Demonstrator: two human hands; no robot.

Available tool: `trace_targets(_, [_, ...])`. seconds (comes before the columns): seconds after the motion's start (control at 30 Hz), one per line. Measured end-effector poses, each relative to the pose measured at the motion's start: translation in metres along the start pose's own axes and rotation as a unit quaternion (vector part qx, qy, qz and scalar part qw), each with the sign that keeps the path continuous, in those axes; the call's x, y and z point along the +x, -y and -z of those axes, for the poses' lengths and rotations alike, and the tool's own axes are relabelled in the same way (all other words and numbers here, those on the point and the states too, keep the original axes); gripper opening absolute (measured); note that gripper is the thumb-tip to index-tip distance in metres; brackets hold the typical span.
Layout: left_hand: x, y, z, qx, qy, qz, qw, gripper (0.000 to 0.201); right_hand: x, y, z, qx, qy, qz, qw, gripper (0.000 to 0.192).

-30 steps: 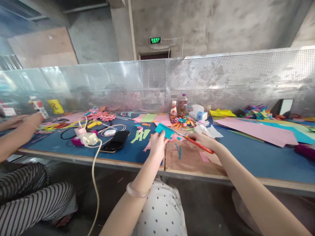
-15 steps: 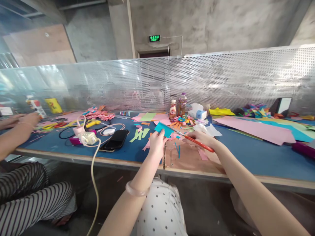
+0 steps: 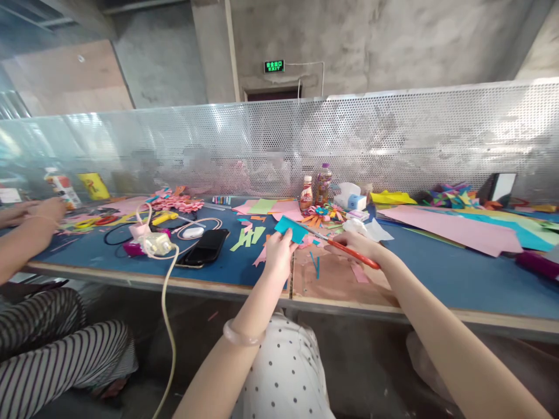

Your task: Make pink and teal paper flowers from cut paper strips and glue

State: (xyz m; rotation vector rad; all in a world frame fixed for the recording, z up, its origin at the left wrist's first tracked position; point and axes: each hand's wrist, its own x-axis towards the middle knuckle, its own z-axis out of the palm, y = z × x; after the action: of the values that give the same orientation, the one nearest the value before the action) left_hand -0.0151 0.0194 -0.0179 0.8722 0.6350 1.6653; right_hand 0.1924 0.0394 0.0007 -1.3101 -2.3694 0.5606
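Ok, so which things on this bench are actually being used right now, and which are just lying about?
In use:
left hand holding the teal paper
right hand holding the red-handled scissors

Lying about:
black phone
white charger with its cable
two drink bottles
large pink sheet
green paper strips
pink paper flowers

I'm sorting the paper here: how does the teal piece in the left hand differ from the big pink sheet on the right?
The teal piece is small and held up off the table by the left hand; the pink sheet is far larger and lies flat, untouched. Both are coloured craft paper.
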Motion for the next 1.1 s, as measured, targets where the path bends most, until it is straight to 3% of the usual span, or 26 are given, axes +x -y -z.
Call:
trace_targets(0.67, [-0.003, -0.006, -0.004, -0.001, -0.021, 0.025, 0.999, 0.013, 0.003, -0.006, 0.000, -0.091, -0.009, 0.018, 0.996, 0.038])
trace_targets(0.73, [-0.002, -0.007, -0.004, -0.018, -0.049, 0.022, 0.998, 0.012, 0.002, -0.004, -0.001, -0.147, -0.036, -0.002, 0.989, 0.037])
trace_targets(0.93, [0.006, -0.014, 0.006, -0.082, -0.210, 0.005, 0.974, 0.014, 0.001, 0.000, -0.003, -0.275, -0.139, -0.092, 0.947, 0.038])
trace_targets(1.03, [0.009, -0.015, 0.009, -0.062, -0.220, 0.010, 0.973, 0.009, 0.002, -0.002, -0.003, -0.292, -0.153, -0.126, 0.936, 0.038])
trace_targets(1.1, [0.007, -0.014, 0.006, -0.041, -0.193, 0.021, 0.980, 0.007, 0.003, -0.003, -0.003, -0.283, -0.162, -0.145, 0.934, 0.038])
